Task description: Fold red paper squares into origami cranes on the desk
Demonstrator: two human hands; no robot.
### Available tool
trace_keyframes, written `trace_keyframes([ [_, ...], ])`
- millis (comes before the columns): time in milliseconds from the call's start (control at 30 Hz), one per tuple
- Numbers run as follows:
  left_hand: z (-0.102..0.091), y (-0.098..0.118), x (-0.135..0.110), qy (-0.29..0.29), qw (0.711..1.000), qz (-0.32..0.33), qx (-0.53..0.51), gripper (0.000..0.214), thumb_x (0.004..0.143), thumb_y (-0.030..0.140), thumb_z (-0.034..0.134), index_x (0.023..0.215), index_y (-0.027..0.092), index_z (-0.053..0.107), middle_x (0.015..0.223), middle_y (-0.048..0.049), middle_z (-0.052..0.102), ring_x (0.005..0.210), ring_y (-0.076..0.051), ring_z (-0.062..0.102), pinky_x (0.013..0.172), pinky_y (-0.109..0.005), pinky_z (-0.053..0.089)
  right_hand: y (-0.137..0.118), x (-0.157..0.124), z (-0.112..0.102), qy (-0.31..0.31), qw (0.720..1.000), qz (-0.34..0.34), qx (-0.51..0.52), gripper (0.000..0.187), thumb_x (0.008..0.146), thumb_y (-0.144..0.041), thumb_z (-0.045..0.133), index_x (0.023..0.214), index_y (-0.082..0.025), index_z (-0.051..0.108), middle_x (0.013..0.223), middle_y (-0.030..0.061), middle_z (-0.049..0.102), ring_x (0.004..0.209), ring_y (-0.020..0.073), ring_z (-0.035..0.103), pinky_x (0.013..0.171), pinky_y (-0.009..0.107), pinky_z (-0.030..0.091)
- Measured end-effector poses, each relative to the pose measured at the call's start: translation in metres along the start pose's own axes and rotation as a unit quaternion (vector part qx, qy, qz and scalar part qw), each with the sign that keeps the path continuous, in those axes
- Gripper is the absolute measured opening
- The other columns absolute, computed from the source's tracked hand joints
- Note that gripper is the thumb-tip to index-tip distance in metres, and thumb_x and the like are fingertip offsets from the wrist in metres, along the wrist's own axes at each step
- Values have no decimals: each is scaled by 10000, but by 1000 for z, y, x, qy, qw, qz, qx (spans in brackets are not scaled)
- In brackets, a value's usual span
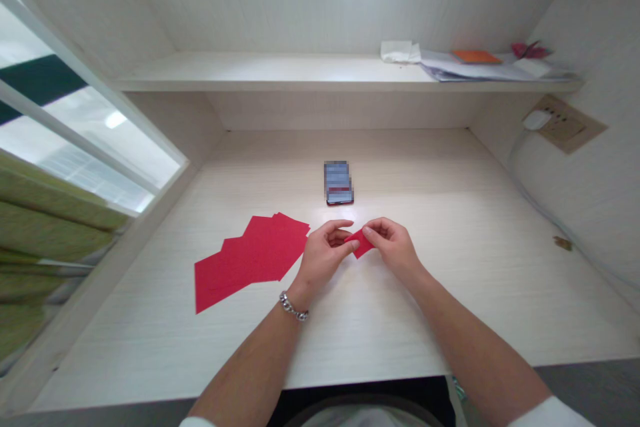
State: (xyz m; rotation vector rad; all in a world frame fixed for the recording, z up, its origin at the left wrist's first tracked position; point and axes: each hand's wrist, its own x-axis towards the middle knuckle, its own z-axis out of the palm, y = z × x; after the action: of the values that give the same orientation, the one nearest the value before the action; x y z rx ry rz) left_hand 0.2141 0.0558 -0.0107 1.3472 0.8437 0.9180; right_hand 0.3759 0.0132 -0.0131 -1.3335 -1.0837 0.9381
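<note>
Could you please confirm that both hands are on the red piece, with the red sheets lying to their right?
Not quite: the head view shows the red sheets to the left. The left hand and right hand are indeed on the red piece.

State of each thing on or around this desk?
Left hand: pinching small red piece
Right hand: pinching the same piece
Small red piece: held between both hands
Red sheets: flat, overlapping
Phone: flat, screen appears lit
White plug: in wall socket
Bracelet: on left wrist
Shelf papers: loosely piled
</note>
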Motion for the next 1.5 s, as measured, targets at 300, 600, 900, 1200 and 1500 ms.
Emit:
trace_keyframes([
  [300, 3, 9, -2, 21, 999, 28, 7, 419, 740, 268, 736, 1123, 158, 609, 894, -72, 722, 833, -191, 693, 744, -292, 560, -2, -1, -4, -81, 996, 7, -23, 182, 808, -365, 631, 823, -184, 646, 766, 20, 654, 710, 161, 595, 663, 288, 485],
  [600, -2, 7, 0, 66, 997, 34, 3, 443, 707, 266, 764, 1109, 157, 615, 866, -71, 724, 815, -193, 696, 709, -282, 566, 2, 1, -4, -56, 998, 14, -26, 242, 807, -419, 637, 855, -181, 632, 826, 44, 665, 770, 183, 617, 686, 311, 511],
  [900, 2, 7, -4, 15, 999, 35, 15, 436, 730, 271, 752, 1127, 160, 611, 892, -82, 739, 844, -210, 709, 795, -333, 572, -7, -3, -2, -50, 998, -18, -24, 143, 782, -309, 672, 857, -188, 673, 828, 45, 685, 768, 183, 629, 685, 301, 510],
  [1200, 1, 4, -4, 48, 997, 59, 10, 358, 725, 252, 758, 1052, 149, 654, 960, -98, 737, 872, -218, 710, 807, -342, 587, -6, -3, -1, -31, 999, -19, -5, 134, 750, -294, 699, 830, -187, 684, 795, 42, 694, 739, 186, 641, 676, 307, 512],
  [1500, 3, 9, -5, 69, 995, 66, 16, 329, 727, 279, 755, 1013, 146, 662, 854, -74, 742, 790, -205, 716, 723, -317, 602, -4, -3, 1, -42, 999, 4, 20, 166, 736, -317, 721, 817, -175, 692, 785, 48, 707, 734, 185, 641, 680, 305, 497],
])
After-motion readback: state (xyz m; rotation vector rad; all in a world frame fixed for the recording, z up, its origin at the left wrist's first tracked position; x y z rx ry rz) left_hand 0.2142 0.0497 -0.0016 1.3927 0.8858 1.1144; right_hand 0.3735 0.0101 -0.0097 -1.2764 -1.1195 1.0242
